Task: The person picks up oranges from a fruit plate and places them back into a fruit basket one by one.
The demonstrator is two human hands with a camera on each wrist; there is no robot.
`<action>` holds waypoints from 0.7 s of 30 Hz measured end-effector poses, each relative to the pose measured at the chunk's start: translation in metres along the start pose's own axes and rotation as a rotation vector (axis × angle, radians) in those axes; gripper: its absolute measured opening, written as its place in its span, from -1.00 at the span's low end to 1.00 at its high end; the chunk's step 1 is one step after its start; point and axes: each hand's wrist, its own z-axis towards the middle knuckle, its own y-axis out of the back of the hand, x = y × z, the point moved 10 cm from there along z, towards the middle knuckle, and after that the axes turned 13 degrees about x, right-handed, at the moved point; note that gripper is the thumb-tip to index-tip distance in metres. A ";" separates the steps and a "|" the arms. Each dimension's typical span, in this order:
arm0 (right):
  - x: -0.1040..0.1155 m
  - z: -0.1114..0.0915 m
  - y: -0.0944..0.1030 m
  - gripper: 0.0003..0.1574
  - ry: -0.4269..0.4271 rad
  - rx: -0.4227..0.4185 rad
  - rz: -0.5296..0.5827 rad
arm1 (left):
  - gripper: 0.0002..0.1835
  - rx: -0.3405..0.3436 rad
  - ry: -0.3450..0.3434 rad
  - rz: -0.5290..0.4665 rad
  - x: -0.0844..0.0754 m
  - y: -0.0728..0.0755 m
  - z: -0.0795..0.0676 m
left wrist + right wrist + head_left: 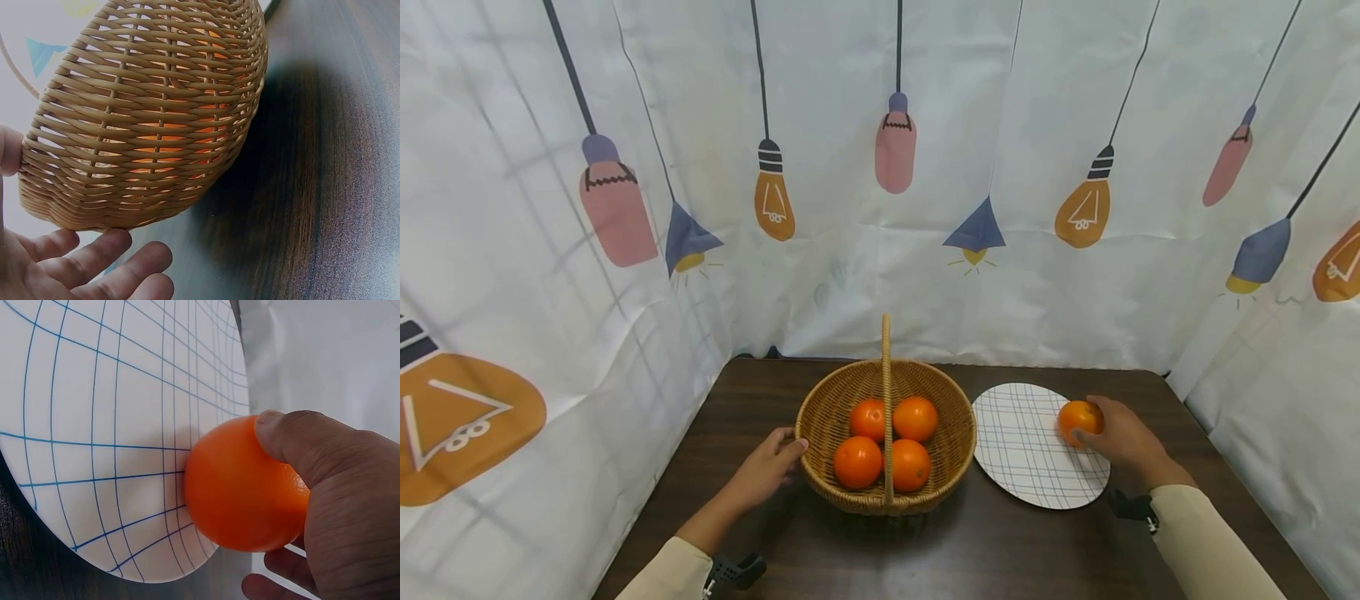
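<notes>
A round wicker basket (pixel 958 442) with a tall handle stands on the dark table, several oranges (pixel 858 462) inside it. At the basket's left rim, my left hand (pixel 767 471) holds on with the thumb at the edge and the fingers against the outer side; the left wrist view shows this wicker wall (pixel 150 112) close up. To the right, my right hand (pixel 1123 437) grips a single orange (pixel 240 487) between thumb and fingers. That orange is at the right part of a white plate (pixel 1022 442) with blue grid lines; whether it touches the plate is unclear.
Dark wood-grain table (pixel 1000 550) reaches toward me in front of the basket and plate. A white curtain (pixel 850 283) printed with lamps hangs behind the table and along both sides. The basket's handle (pixel 887 375) arches up over its middle.
</notes>
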 end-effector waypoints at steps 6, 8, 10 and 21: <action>-0.002 0.001 -0.002 0.10 -0.012 -0.004 0.021 | -0.41 -0.010 0.004 0.006 -0.002 0.000 -0.002; -0.004 0.001 -0.003 0.11 -0.014 -0.005 0.026 | -0.41 -0.009 0.003 0.008 -0.002 0.000 -0.002; -0.005 0.002 -0.005 0.11 -0.015 -0.005 0.029 | -0.41 -0.004 -0.002 0.009 -0.002 -0.001 -0.002; 0.003 0.001 -0.007 0.09 -0.006 0.000 0.045 | -0.41 0.007 -0.008 0.005 -0.002 0.000 0.000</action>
